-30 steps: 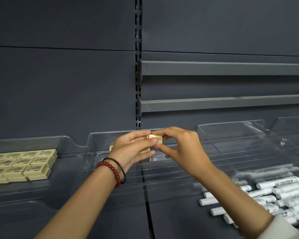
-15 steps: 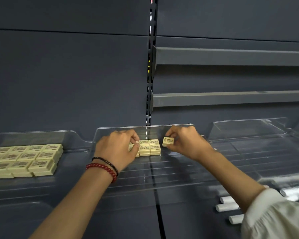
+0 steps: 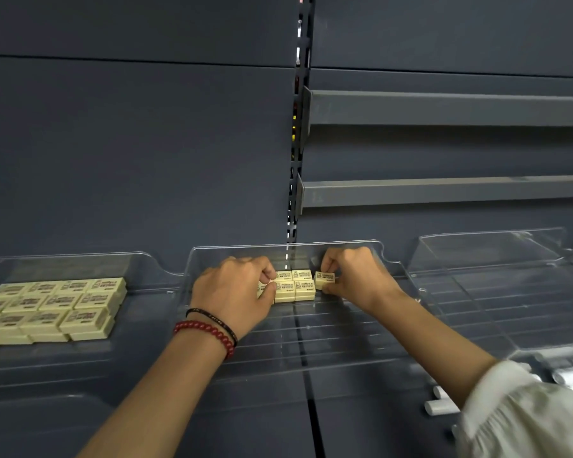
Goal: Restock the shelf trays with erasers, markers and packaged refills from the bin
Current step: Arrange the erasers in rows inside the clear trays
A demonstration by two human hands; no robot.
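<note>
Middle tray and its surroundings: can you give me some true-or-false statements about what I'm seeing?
1. The right hand pinches a single eraser beside the block of erasers in the middle tray. True.
2. The left tray holds markers. False: it holds cream erasers.
3. The red bead bracelet is on the right wrist. False: it is on the left wrist.
4. The left hand grips the block's left end. True.

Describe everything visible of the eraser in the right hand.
The eraser is a small cream block with dark print and a rabbit figure on top. The right hand pinches its right end. It sits slightly skewed, low at the back of the middle clear tray, just right of the block of erasers; whether it touches them or the tray floor is unclear.
</note>
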